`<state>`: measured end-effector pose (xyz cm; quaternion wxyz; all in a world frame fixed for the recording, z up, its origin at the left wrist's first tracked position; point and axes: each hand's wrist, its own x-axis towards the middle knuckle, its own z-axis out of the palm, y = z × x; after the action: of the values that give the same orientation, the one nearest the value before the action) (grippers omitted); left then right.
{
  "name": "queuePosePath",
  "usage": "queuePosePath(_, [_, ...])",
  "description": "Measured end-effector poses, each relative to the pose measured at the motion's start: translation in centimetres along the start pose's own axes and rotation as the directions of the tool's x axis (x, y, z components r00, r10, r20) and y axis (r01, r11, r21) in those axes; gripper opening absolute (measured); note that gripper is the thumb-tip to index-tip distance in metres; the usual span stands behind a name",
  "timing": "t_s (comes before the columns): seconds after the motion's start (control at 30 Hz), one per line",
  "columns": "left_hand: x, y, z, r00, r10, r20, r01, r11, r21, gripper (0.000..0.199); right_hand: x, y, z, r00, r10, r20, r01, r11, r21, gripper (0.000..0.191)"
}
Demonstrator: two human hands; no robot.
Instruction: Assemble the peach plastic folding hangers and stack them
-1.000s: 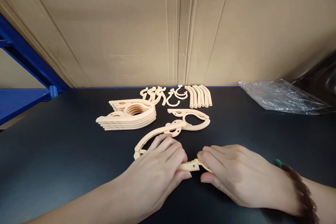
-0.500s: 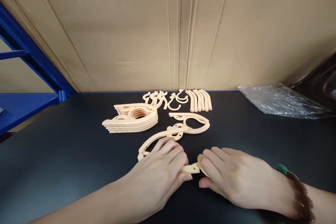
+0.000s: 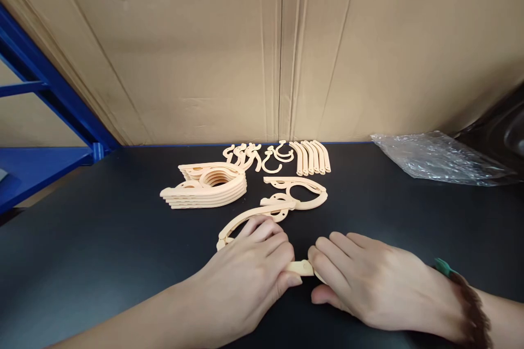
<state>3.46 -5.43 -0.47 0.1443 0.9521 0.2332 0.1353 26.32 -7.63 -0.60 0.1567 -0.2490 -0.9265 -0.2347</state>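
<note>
My left hand is closed around a beige plastic folding hanger, pressing it to the black tabletop. The hanger's curved arm shows beyond my knuckles, and a straight end with a round spot sticks out past my thumb. My right hand is closed on a beige hanger arm, mostly covered by my fingers. Between my hands the two ends meet and overlap. Just beyond lies another folded hanger, near or against the held one's far end.
A stack of folded hangers stands behind at the left. Farther back lie several loose hooks and a row of curved arms. Clear plastic wrap rests at the back right, before a cardboard wall. A blue frame rises at the left.
The right-hand arm's end has come over the hanger's end, and the open hole there now looks covered. Both hands have shifted very slightly.
</note>
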Motion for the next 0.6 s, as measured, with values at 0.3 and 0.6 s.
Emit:
queuePosePath(0.3, [-0.1, -0.1, -0.9, 0.986, -0.134, -0.099, 0.116, 0.979, -0.168, 0.014, -0.4, 0.7, 0.0, 0.997, 0.021, 0.077, -0.046, 0.944, 0.328, 0.022])
queuePosePath(0.6, [-0.1, -2.4, -0.3, 0.884, -0.356, -0.303, 0.314, 0.933, -0.178, 0.020, -0.2, 1.7, -0.9, 0.990, -0.065, 0.125, 0.015, 0.932, 0.363, 0.017])
